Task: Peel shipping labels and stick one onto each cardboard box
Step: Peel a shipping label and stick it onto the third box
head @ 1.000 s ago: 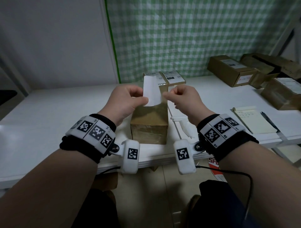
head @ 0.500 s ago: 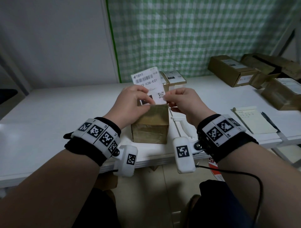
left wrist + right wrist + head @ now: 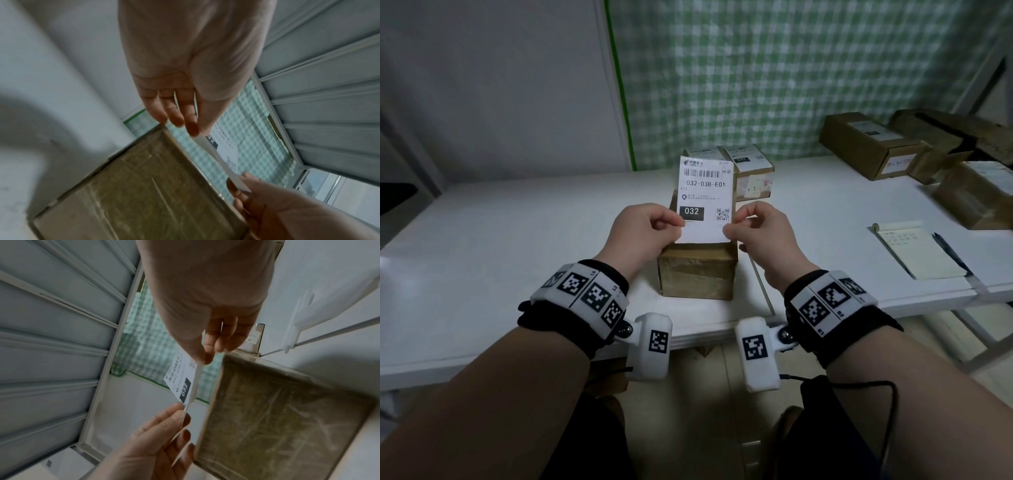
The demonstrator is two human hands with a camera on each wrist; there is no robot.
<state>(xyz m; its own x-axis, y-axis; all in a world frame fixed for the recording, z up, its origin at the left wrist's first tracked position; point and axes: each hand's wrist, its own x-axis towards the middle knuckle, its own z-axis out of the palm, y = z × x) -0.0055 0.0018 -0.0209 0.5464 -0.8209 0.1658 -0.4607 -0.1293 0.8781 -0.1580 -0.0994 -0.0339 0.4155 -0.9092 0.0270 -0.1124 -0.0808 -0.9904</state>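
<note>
A white shipping label (image 3: 705,198) marked 032-038-E01 stands upright with its printed face toward me, just above a taped brown cardboard box (image 3: 697,272) near the table's front edge. My left hand (image 3: 645,228) pinches the label's lower left edge. My right hand (image 3: 756,228) pinches its lower right corner. From the left wrist, the label (image 3: 224,146) shows edge-on over the box (image 3: 144,186). The right wrist view has the label (image 3: 180,379) held beside the box (image 3: 277,415), apart from it.
Two small boxes with labels on top (image 3: 748,169) stand behind the near box. Several more cardboard boxes (image 3: 873,145) sit at the back right. A notepad (image 3: 919,251) and pen (image 3: 948,253) lie at the right. The white table (image 3: 500,246) runs wide on the left.
A second ago the label showed its blank back; it has been turned printed side toward me and is now held squarer, both hands lower and closer to the box top.
</note>
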